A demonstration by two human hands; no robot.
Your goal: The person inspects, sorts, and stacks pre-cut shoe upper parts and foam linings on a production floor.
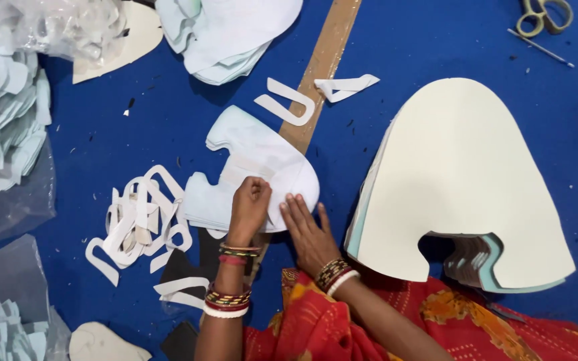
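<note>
1. The stack (pixel 255 167) of thin, pale blue-white flat cut pieces lies on the blue table (pixel 436 40), mid-frame, just left of the big cream stack (pixel 463 180).
2. Its long axis runs slantwise, from the notched end at lower left to the rounded end at right; the lobe at the top points up and left.
3. The left hand (pixel 249 207) rests on the stack's lower middle with fingers curled together, pinching at the top piece; what it grips is too small to tell.
4. The right hand (pixel 309 234) lies flat, fingers spread apart, pressing the stack's lower right edge.
5. White U-shaped strips (pixel 142 217) sit piled just left of the stack; they look stiff and papery.
6. A tan band (pixel 326 53) runs under the stack.
7. Scissors (pixel 543 15) lie well apart, top right.
</note>
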